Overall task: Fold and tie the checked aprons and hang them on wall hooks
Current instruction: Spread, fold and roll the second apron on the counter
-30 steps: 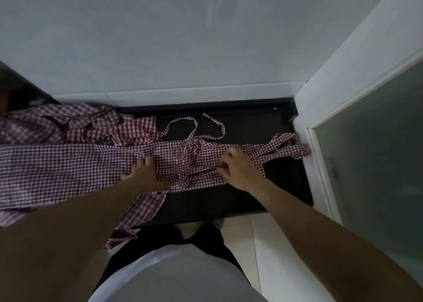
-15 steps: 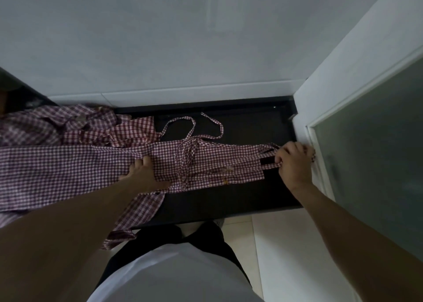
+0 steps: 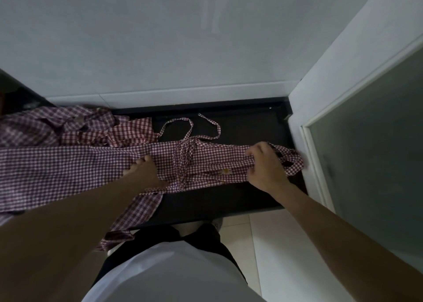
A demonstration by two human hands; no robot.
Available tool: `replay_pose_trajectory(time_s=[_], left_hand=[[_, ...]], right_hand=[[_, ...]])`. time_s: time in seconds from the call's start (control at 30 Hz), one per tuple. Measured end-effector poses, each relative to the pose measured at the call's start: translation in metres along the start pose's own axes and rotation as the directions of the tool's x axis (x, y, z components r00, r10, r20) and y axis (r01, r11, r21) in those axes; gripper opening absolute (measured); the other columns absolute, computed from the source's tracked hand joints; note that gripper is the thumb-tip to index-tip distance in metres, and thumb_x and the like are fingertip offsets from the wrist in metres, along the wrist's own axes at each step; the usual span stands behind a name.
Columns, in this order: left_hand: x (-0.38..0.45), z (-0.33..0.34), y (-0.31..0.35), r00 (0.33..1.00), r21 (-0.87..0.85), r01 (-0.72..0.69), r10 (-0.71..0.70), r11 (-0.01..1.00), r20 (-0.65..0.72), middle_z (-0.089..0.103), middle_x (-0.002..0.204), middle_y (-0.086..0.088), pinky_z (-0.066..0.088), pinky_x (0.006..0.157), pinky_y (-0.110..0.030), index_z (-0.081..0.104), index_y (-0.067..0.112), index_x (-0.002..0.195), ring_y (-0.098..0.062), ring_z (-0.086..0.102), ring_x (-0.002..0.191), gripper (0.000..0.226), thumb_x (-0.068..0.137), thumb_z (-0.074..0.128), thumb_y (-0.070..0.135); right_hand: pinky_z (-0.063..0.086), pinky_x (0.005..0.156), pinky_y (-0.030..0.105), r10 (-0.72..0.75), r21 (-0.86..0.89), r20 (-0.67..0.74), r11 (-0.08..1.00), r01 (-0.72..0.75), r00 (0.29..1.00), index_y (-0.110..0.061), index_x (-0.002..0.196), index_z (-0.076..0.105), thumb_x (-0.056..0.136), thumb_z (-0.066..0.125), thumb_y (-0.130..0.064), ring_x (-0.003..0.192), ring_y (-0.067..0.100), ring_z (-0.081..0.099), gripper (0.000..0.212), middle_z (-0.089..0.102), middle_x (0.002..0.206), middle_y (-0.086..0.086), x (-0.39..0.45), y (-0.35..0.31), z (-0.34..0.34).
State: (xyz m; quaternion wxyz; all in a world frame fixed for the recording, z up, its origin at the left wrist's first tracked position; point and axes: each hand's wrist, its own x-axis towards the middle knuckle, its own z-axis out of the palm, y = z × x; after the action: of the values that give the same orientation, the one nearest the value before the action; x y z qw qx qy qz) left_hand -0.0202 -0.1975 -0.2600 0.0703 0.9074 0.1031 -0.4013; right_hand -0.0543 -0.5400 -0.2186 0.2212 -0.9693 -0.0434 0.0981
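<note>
Across the middle of the frame the folded apron [image 3: 201, 162] lies flat on a dark counter [image 3: 240, 198], left hand [image 3: 146, 172] pressing it with spread fingers, right hand [image 3: 265, 166] curled around its bunched end, more aprons [image 3: 68, 128] piled upper left, white wall [image 3: 160, 38] behind.

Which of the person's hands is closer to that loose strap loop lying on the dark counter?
Left. The left hand presses the apron just below-left of the strap loop; the right hand grips the apron's far right end.
</note>
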Motion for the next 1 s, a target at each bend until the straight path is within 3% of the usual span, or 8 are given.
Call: replay_pose_trajectory(time_s=[0.17, 0.27, 0.37, 0.53, 0.63, 0.73, 0.87, 1.0], left_hand=[[-0.013, -0.013, 0.035, 0.969, -0.275, -0.239, 0.209, 0.931, -0.132, 0.068, 0.103, -0.013, 0.048, 0.084, -0.032, 0.067, 0.003, 0.101, -0.032, 0.063, 0.102, 0.022, 0.096, 0.055, 0.021], [-0.025, -0.016, 0.057, 0.991, -0.745, -0.035, 0.120, 0.666, 0.061, 0.066, 0.072, -0.005, 0.045, 0.067, -0.029, 0.065, 0.009, 0.077, -0.025, 0.061, 0.076, 0.028, 0.099, 0.049, 0.017], [-0.034, -0.019, 0.058, 0.951, -0.874, -0.021, 0.280, 0.486, 0.133, 0.075, 0.083, -0.010, 0.048, 0.071, -0.033, 0.072, 0.006, 0.089, -0.026, 0.064, 0.081, 0.030, 0.095, 0.043, 0.011], [-0.044, -0.007, 0.047, 0.766, -0.450, -0.248, 0.458, 0.858, 0.452, 0.069, 0.118, -0.019, 0.054, 0.089, -0.035, 0.070, -0.002, 0.111, -0.025, 0.066, 0.102, 0.024, 0.092, 0.056, -0.003], [-0.058, 0.005, 0.058, 0.792, -0.051, -0.369, 0.343, 0.928, 0.505, 0.068, 0.124, -0.008, 0.050, 0.073, -0.019, 0.068, 0.009, 0.121, -0.007, 0.060, 0.081, 0.028, 0.096, 0.060, 0.016], [-0.072, 0.015, 0.066, 0.756, 0.012, -0.399, 0.322, 0.917, 0.570, 0.065, 0.125, -0.008, 0.045, 0.073, -0.008, 0.065, 0.007, 0.127, -0.015, 0.063, 0.093, 0.032, 0.097, 0.057, 0.014], [-0.077, 0.030, 0.068, 0.722, -0.029, -0.278, 0.228, 0.960, 0.653, 0.061, 0.099, 0.002, 0.056, 0.079, -0.028, 0.065, 0.007, 0.128, -0.013, 0.059, 0.086, 0.034, 0.096, 0.058, 0.014], [-0.079, 0.031, 0.055, 0.592, -0.169, -0.152, 0.227, 0.974, 0.773, 0.060, 0.133, 0.004, 0.048, 0.103, -0.044, 0.074, 0.016, 0.112, -0.013, 0.046, 0.119, 0.031, 0.092, 0.051, 0.017]], right_hand=[[0.048, 0.101, 0.033, -0.107, 0.216, 0.330, 0.976, 0.035, 0.938, -0.020, 0.132, 0.056, 0.093, 0.063, -0.020, 0.107, 0.010, 0.051, 0.040, 0.048, 0.125, -0.003, 0.021, -0.047, 0.034], [0.036, 0.113, 0.038, -0.055, 0.137, 0.468, 0.991, -0.011, 0.882, -0.026, 0.145, 0.045, 0.096, 0.060, -0.037, 0.129, 0.022, 0.041, 0.052, 0.036, 0.139, 0.004, 0.023, -0.053, 0.060], [0.032, 0.115, 0.041, -0.012, 0.089, 0.473, 0.995, -0.034, 0.881, -0.029, 0.144, 0.045, 0.096, 0.058, -0.042, 0.133, 0.025, 0.035, 0.052, 0.031, 0.142, 0.005, 0.025, -0.051, 0.068], [0.028, 0.117, 0.037, -0.043, 0.154, 0.519, 0.987, -0.044, 0.854, -0.027, 0.144, 0.047, 0.097, 0.059, -0.034, 0.136, 0.025, 0.034, 0.049, 0.032, 0.144, 0.004, 0.031, -0.045, 0.064], [0.028, 0.118, 0.041, -0.060, 0.162, 0.529, 0.986, -0.032, 0.846, -0.024, 0.145, 0.045, 0.098, 0.059, -0.033, 0.138, 0.026, 0.032, 0.050, 0.032, 0.146, 0.004, 0.033, -0.043, 0.065], [0.029, 0.118, 0.043, -0.066, 0.170, 0.525, 0.985, -0.029, 0.849, -0.024, 0.143, 0.046, 0.098, 0.059, -0.031, 0.139, 0.026, 0.031, 0.048, 0.032, 0.147, 0.005, 0.035, -0.043, 0.064], [0.032, 0.115, 0.042, -0.074, 0.170, 0.503, 0.985, -0.014, 0.861, -0.022, 0.140, 0.047, 0.097, 0.059, -0.029, 0.135, 0.025, 0.035, 0.046, 0.034, 0.145, 0.007, 0.037, -0.043, 0.065], [0.036, 0.111, 0.045, -0.053, 0.138, 0.506, 0.990, -0.021, 0.861, -0.023, 0.140, 0.044, 0.096, 0.059, -0.031, 0.130, 0.026, 0.039, 0.047, 0.035, 0.140, 0.007, 0.040, -0.047, 0.066]])
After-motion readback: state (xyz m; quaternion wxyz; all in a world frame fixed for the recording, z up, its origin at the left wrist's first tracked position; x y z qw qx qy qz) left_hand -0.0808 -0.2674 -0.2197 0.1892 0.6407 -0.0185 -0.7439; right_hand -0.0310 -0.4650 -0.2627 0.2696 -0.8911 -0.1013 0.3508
